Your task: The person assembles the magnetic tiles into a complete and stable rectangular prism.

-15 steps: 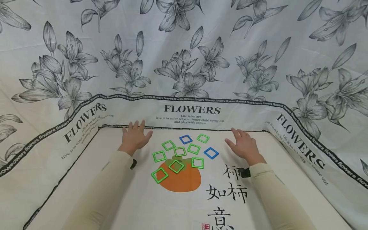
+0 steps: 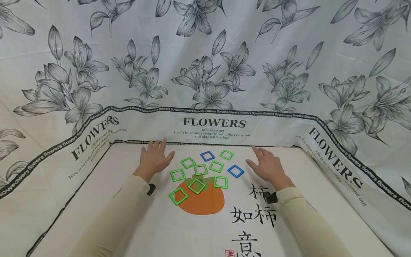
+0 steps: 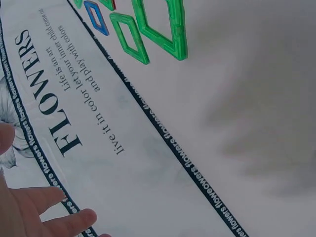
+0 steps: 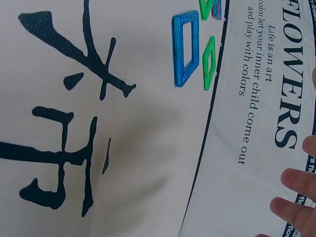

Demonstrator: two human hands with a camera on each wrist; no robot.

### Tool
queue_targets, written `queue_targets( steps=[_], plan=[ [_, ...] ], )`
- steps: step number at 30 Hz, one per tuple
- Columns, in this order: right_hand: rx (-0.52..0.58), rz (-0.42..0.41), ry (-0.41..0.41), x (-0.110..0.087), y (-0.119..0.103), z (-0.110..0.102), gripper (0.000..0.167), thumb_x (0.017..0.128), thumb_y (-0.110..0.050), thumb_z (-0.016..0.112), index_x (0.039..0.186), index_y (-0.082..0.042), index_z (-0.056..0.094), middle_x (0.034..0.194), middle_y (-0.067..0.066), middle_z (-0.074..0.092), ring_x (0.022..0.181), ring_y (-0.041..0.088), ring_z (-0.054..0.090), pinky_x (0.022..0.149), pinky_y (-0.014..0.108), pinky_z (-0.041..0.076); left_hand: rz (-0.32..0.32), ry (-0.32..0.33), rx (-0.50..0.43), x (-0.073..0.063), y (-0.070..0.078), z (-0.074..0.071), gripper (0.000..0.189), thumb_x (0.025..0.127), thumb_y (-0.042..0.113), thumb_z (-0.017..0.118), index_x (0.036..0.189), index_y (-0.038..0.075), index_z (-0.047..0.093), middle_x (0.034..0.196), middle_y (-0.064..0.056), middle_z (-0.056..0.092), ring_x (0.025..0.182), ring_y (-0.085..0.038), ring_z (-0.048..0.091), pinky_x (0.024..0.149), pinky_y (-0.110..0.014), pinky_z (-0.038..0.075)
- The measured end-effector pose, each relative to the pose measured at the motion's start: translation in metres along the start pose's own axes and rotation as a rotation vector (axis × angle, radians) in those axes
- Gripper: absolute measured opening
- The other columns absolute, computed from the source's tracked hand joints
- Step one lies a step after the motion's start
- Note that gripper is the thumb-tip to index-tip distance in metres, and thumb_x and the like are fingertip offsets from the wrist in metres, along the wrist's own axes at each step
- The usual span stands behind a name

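Observation:
Several square frame tiles lie spread over the middle of the table, most of them green, like the green tile [image 2: 178,175] nearest my left hand. Two are blue: one blue tile [image 2: 207,156] at the back and another blue tile [image 2: 236,171] nearest my right hand. My left hand [image 2: 153,159] hovers left of the tiles with its fingers spread, holding nothing. To their right my right hand [image 2: 269,166] is likewise spread and bare. Fingertips of the left hand [image 3: 44,212] and right hand [image 4: 296,197] show at the wrist views' edges, apart from any tile.
The white tabletop [image 2: 154,228] carries a printed orange persimmon [image 2: 202,203] under some tiles and black brush characters [image 2: 253,216] at right. A flower-patterned cloth [image 2: 212,82] rises behind and along both sides.
Both hands have shifted slightly inward toward the tiles, the left one to the right and the right one to the left. The tiles have stayed put.

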State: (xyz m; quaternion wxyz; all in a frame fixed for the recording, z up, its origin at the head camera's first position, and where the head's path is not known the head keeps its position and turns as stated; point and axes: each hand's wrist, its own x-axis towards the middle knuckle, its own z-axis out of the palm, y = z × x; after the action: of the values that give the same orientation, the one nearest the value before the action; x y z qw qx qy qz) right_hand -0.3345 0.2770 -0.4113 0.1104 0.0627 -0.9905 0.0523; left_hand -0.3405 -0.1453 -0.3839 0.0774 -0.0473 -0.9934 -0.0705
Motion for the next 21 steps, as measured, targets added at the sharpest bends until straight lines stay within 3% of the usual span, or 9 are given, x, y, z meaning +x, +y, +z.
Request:
queue_targets(
  steps=[21],
  plan=[
    [0.073,-0.061,-0.01,-0.016,-0.026,0.012,0.071,0.096,-0.053,0.047,0.149,-0.008,0.034,0.148,0.023,0.04,0.135,0.043,0.039,0.106,0.063,0.034,0.042,0.001,0.018,-0.021,0.029,0.011,0.075,0.096,0.058,0.036,0.15,0.006,0.033,0.148,-0.021,0.042,0.136,-0.041,0.038,0.11,-0.061,0.031]
  ],
)
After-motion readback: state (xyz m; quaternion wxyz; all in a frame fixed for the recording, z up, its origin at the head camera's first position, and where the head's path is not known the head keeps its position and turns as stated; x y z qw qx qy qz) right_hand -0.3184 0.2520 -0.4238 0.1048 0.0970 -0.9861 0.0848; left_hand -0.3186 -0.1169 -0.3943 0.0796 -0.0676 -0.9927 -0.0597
